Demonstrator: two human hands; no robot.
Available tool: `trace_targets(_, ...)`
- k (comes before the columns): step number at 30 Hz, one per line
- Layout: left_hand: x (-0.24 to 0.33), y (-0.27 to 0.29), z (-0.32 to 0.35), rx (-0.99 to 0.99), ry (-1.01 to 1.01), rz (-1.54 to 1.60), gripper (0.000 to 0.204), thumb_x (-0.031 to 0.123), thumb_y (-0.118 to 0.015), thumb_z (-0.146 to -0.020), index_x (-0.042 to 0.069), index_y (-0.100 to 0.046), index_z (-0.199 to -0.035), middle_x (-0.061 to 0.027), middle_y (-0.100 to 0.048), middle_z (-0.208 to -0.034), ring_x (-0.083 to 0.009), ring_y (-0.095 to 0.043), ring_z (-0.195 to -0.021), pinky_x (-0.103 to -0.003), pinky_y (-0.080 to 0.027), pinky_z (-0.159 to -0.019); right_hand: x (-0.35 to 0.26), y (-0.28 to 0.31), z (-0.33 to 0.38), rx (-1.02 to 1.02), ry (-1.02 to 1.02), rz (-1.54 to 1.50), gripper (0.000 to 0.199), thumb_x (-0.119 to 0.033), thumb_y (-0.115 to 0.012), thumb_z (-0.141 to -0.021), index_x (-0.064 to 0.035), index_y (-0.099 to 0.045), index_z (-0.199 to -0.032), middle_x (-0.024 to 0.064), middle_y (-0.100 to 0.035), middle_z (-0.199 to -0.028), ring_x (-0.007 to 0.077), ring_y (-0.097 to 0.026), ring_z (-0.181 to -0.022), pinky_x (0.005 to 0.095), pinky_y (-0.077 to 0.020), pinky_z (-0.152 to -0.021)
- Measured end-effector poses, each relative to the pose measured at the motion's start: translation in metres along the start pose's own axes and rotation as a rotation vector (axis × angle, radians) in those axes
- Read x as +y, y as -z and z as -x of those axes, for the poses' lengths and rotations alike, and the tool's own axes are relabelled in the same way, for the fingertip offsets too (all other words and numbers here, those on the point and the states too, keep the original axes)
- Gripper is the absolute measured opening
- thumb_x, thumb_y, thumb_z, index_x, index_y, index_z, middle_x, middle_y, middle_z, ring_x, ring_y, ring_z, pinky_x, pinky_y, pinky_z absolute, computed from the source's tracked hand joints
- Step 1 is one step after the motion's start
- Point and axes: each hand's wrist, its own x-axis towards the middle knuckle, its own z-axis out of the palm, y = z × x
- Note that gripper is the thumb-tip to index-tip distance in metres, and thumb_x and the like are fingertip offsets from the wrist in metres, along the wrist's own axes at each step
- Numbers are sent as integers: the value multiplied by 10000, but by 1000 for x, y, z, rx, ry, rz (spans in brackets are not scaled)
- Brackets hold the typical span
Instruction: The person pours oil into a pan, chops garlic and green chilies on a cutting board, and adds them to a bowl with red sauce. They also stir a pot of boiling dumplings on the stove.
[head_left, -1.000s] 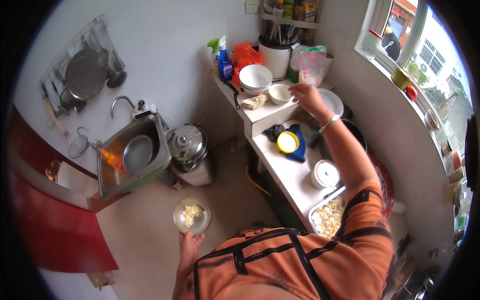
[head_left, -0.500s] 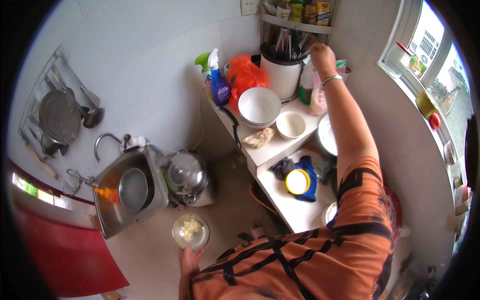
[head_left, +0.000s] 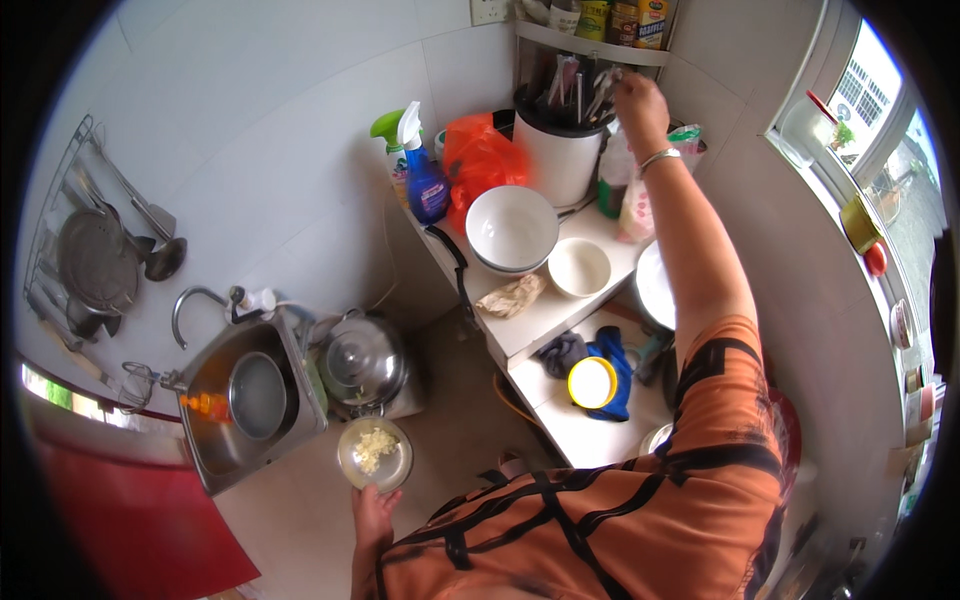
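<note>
The left hand (head_left: 373, 512) grips the near edge of a clear round bowl (head_left: 400, 462), with the fingers partly curled at and beneath the rim; the bowl is supported in the air above the floor (head_left: 300, 510), to the left of the torso. Chopped pale-yellow pieces (head_left: 375, 448) are heaped in the bowl, with part of the inner wall exposed. The right arm is extended forward, and the right hand (head_left: 638, 105), a silver bracelet (head_left: 660, 156) at its wrist, is positioned at the utensils (head_left: 567, 85) standing in a black-rimmed white container (head_left: 560, 168). The right-hand fingers are bent and drawn together; whether they have hold of a utensil cannot be told. The container stands on the raised surface (head_left: 590, 222), beside an orange-red plastic bag (head_left: 482, 155). Nearer the person on the same surface are a stack of white bowls (head_left: 512, 225), a smaller cream bowl (head_left: 579, 265) and a crumpled pale item (head_left: 512, 297)
</note>
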Motion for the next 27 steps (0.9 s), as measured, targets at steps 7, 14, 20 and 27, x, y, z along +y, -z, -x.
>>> trace_targets(7,11,-25,-28,-147,15,-46,432,153,-480,-908,65,-378,-1319,-112,-546,-1195,-229,-603,-950,-340,-530,-780,-26,110,-21,233,11,-1066,188,-122,-420,-985,23,-428,-1104,185,-652,-968,257,-678,-786,315,-579,-729)
trace_targets(14,45,-67,-100,-365,82,-249,439,134,-495,-903,54,-374,-1318,-124,-530,-1210,-228,-600,-954,-344,-544,-764,-36,168,230,-278,-547,-1094,187,-246,-482,-982,-62,-467,-953,70,-555,-692,128,-513,-470,243,-424,-418)
trace_targets(20,60,-129,-168,-710,251,-563,423,157,-483,-917,88,-394,-1324,-94,-550,-1180,-207,-602,-948,-365,-556,-763,-93,224,438,294,-1585,-974,56,-102,-447,-970,-57,-472,-993,64,-524,-829,91,-466,-562,292,-499,-608)
trace_targets(27,79,-236,-201,-1102,376,-756,459,128,-488,-888,80,-404,-1336,-92,-531,-1200,-219,-586,-1013,-373,-556,-766,-185,243,457,-95,-1468,-1018,608,-40,-455,-968,-103,-163,-1498,121,-638,-908,105,-630,-688,214,-512,-626)
